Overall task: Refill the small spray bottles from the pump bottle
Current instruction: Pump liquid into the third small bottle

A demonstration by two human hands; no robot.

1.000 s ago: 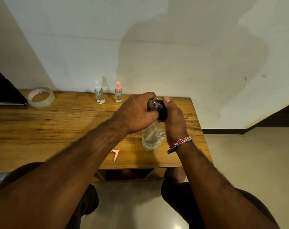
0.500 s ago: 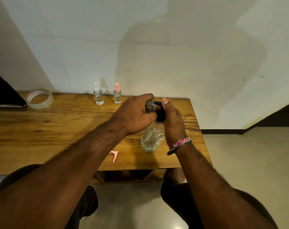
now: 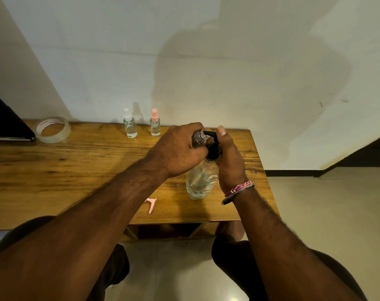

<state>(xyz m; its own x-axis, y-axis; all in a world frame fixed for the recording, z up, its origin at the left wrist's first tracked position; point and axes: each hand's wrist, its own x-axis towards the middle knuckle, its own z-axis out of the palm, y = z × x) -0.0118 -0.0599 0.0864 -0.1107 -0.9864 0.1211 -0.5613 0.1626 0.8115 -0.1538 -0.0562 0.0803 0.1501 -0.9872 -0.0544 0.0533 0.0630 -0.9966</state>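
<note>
Pump bottle (image 3: 201,181) nozzle meets an uncapped spray bottle (image 3: 198,139) gripped by the left hand (image 3: 180,148); right hand (image 3: 229,161) curls around the pump head, so a misaligned squirt could spill.

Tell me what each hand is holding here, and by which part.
The left hand grips a small clear bottle around its body. The right hand holds the pump bottle at its black pump head.

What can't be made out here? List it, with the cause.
Head view only:
- Small bottle: body hidden by left hand; fill level unknown.
- Pump bottle: nozzle tip and any flow too small; right hand covers one side.
- Dark object: cut by left edge.
</note>
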